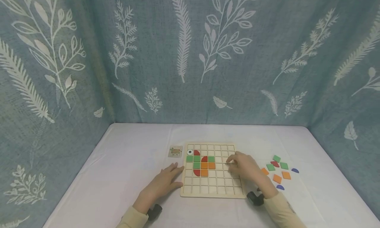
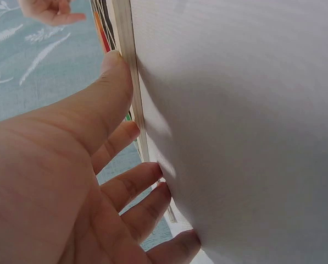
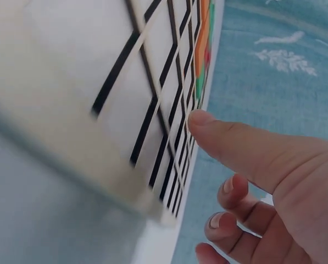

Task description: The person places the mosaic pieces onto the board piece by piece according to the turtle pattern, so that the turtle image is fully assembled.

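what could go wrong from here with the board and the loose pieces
The right hand is over the right side of the board, with loose pieces close beside its wrist; a sideways move might scatter them. The left hand sits at the board's left edge, so a push could shift it. The picture card lies just beyond that hand and might get knocked askew.
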Available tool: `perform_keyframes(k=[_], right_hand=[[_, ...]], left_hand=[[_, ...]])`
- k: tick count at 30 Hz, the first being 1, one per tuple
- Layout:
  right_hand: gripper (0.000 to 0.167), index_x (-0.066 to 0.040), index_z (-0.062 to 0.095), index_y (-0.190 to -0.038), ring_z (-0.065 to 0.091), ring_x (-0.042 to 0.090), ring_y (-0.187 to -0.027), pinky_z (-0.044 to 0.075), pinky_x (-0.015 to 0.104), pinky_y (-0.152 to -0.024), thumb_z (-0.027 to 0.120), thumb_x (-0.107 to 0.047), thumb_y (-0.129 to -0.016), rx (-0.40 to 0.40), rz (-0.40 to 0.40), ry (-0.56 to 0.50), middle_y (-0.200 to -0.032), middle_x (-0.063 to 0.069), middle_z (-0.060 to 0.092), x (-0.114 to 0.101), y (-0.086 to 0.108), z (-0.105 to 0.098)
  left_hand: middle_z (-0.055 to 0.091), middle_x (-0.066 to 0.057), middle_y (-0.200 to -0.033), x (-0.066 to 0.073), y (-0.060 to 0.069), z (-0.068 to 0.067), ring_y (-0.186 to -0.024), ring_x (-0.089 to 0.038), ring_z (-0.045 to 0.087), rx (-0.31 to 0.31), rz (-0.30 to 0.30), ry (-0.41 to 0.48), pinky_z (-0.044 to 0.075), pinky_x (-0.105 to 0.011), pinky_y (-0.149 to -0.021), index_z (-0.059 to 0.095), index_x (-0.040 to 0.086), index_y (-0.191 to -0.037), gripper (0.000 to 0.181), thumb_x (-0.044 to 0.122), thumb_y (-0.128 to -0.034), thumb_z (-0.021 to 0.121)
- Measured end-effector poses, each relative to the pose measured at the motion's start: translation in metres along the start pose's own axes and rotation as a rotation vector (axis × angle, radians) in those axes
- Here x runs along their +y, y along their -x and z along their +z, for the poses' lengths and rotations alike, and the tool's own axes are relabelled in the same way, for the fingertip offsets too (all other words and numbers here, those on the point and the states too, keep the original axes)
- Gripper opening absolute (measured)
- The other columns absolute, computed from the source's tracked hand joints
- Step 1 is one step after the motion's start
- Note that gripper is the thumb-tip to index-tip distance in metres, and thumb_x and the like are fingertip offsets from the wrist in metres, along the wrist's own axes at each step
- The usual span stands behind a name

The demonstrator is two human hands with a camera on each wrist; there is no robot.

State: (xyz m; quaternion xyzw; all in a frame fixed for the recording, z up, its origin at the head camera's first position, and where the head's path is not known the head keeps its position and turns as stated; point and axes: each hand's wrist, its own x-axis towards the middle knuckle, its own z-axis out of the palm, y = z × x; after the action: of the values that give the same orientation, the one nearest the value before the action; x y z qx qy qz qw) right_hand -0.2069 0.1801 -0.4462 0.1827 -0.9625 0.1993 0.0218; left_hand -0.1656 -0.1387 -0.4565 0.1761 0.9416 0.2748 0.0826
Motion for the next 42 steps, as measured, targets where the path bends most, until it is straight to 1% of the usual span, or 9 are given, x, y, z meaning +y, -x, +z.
perform_keyframes(k=[7, 12, 19, 29, 31, 33, 35, 37, 42], right_hand=[[0.019, -0.014, 0.069, -0.097, 0.042, 0.009, -0.063, 0.037, 0.022, -0.055, 0.072, -0.016, -0.078, 0.034, -0.010, 0.008, -0.078, -0.004, 0.052, 0.017, 0.012, -0.010], [0.019, -0.014, 0.069, -0.099, 0.042, 0.010, -0.064, 0.037, 0.024, -0.056, 0.071, -0.016, -0.080, 0.029, 0.031, 0.008, -0.079, -0.003, 0.051, 0.028, 0.021, -0.019], [0.021, -0.013, 0.069, -0.099, 0.048, 0.011, -0.069, 0.041, 0.024, -0.057, 0.074, -0.016, -0.078, 0.039, 0.089, 0.015, -0.082, -0.001, 0.054, 0.043, 0.031, -0.028], [0.024, -0.009, 0.068, -0.101, 0.042, 0.012, -0.065, 0.039, 0.023, -0.055, 0.072, -0.014, -0.079, 0.046, 0.118, 0.024, -0.080, 0.001, 0.051, 0.068, 0.045, -0.034], [0.024, -0.010, 0.068, -0.102, 0.045, 0.013, -0.066, 0.041, 0.025, -0.055, 0.073, -0.015, -0.078, 0.053, 0.131, 0.034, -0.082, 0.001, 0.053, 0.073, 0.047, -0.036], [0.024, -0.011, 0.068, -0.102, 0.052, 0.016, -0.071, 0.046, 0.029, -0.058, 0.073, -0.017, -0.079, 0.056, 0.144, 0.045, -0.086, 0.003, 0.056, 0.077, 0.050, -0.039], [0.024, -0.012, 0.068, -0.102, 0.057, 0.020, -0.077, 0.050, 0.034, -0.062, 0.073, -0.019, -0.080, 0.046, 0.163, 0.048, -0.089, 0.003, 0.057, 0.080, 0.053, -0.043], [0.024, -0.012, 0.068, -0.103, 0.057, 0.022, -0.079, 0.051, 0.037, -0.064, 0.072, -0.019, -0.081, 0.028, 0.177, 0.050, -0.089, 0.004, 0.057, 0.082, 0.055, -0.046], [0.026, -0.009, 0.067, -0.105, 0.053, 0.019, -0.075, 0.049, 0.037, -0.063, 0.072, -0.015, -0.080, -0.016, 0.216, 0.039, -0.086, 0.004, 0.056, 0.089, 0.061, -0.055]], left_hand=[[0.035, -0.019, -0.145, 0.000, 0.000, 0.000, -0.136, -0.037, 0.028, 0.001, 0.000, 0.000, 0.023, -0.057, -0.110, 0.047, 0.010, -0.136, 0.063, 0.036, -0.0817, 0.065], [0.035, -0.019, -0.145, -0.001, 0.000, 0.000, -0.136, -0.037, 0.028, -0.003, 0.002, 0.002, 0.023, -0.057, -0.110, 0.047, 0.010, -0.136, 0.062, 0.036, -0.0820, 0.064], [0.035, -0.020, -0.145, -0.002, -0.001, 0.001, -0.136, -0.037, 0.028, 0.001, 0.010, -0.001, 0.023, -0.058, -0.110, 0.047, 0.010, -0.136, 0.062, 0.036, -0.0824, 0.064], [0.035, -0.019, -0.146, -0.003, -0.001, 0.002, -0.136, -0.037, 0.028, 0.000, 0.006, 0.003, 0.023, -0.058, -0.110, 0.047, 0.010, -0.136, 0.062, 0.037, -0.0822, 0.064], [0.035, -0.019, -0.146, -0.003, -0.001, 0.003, -0.137, -0.036, 0.028, 0.001, 0.006, 0.004, 0.023, -0.058, -0.110, 0.047, 0.010, -0.136, 0.062, 0.037, -0.0823, 0.064], [0.035, -0.019, -0.146, -0.003, -0.001, 0.003, -0.137, -0.036, 0.028, 0.000, 0.005, 0.006, 0.023, -0.058, -0.110, 0.047, 0.010, -0.136, 0.062, 0.038, -0.0825, 0.064], [0.035, -0.018, -0.146, -0.003, -0.001, 0.002, -0.137, -0.036, 0.028, 0.001, 0.003, 0.007, 0.023, -0.058, -0.110, 0.047, 0.010, -0.136, 0.062, 0.037, -0.0827, 0.064], [0.035, -0.018, -0.146, -0.002, 0.000, 0.002, -0.137, -0.036, 0.027, 0.000, 0.000, 0.012, 0.022, -0.058, -0.110, 0.047, 0.010, -0.136, 0.062, 0.037, -0.0827, 0.064], [0.034, -0.019, -0.146, 0.000, 0.000, 0.001, -0.137, -0.037, 0.027, -0.002, -0.001, 0.020, 0.021, -0.058, -0.111, 0.047, 0.010, -0.136, 0.061, 0.036, -0.0830, 0.064]])
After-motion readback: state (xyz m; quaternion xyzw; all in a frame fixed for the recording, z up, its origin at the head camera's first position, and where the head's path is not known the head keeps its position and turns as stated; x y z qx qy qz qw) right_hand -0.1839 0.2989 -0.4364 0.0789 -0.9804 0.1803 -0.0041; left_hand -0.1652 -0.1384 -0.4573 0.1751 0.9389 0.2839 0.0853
